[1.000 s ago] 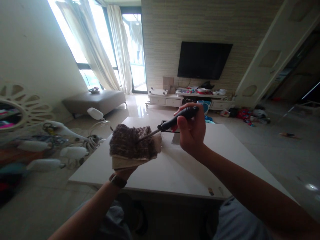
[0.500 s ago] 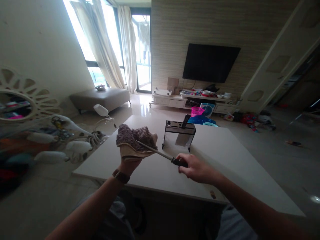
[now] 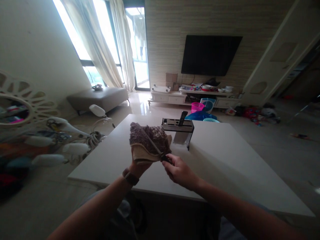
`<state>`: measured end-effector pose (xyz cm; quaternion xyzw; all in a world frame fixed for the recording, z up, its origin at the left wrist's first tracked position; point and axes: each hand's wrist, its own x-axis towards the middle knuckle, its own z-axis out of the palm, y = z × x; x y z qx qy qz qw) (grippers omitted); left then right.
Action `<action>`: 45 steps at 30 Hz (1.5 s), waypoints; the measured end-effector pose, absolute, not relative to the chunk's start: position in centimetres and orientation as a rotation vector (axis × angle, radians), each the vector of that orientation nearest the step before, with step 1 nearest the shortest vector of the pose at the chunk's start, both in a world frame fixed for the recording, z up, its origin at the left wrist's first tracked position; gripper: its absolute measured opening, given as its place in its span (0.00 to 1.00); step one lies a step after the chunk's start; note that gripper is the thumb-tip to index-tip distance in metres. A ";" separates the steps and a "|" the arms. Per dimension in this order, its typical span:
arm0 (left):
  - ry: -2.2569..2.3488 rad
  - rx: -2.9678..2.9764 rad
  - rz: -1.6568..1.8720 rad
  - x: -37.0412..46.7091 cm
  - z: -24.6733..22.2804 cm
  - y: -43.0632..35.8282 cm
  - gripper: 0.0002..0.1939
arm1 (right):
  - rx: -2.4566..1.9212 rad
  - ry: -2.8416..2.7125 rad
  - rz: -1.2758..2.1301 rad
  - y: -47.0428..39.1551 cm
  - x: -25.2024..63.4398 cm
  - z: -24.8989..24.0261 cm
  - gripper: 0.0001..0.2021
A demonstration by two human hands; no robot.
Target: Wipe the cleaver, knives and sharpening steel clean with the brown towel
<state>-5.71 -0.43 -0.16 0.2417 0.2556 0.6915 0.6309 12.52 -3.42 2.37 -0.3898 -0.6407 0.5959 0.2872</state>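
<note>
A folded brown fluffy cloth (image 3: pixel 145 141) with a beige underside rests in my left hand (image 3: pixel 140 167), whose fingers are mostly hidden beneath it. My right hand (image 3: pixel 178 170) is closed round the black handle of a thin metal sharpening rod (image 3: pixel 153 143). The rod lies across the fluffy top of the cloth, its tip pointing up and to the left. Just behind the cloth, a knife block (image 3: pixel 191 130) stands on the white table (image 3: pixel 220 160), with one black-handled knife (image 3: pixel 183 118) upright in its slots.
Beyond the table are a pink basket (image 3: pixel 197 107), a blue bag (image 3: pixel 200 116) and a low TV cabinet (image 3: pixel 162 97). A lamp with several white shades (image 3: pixel 97 110) stands at the left, near a grey bench (image 3: pixel 100 99).
My left hand and the cloth have moved right, partly in front of the knife block. My right hand has moved left, bringing the rod's handle up to the cloth's edge.
</note>
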 end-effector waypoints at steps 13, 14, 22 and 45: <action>0.550 0.482 1.396 -1.4 0.3 4.7 0.26 | -1.220 -1.716 1.664 -1.6 16.5 -1.4 0.10; 0.552 0.493 1.432 -1.5 0.4 5.0 0.26 | -1.215 -1.738 1.616 -1.4 16.7 -1.3 0.11; 0.562 0.523 1.668 -4.4 1.8 6.6 0.24 | -1.173 -1.923 1.355 -1.0 17.2 0.1 0.13; 0.734 0.592 1.298 0.6 -3.5 1.4 0.19 | -1.184 -1.452 1.716 -1.8 16.4 -3.2 0.21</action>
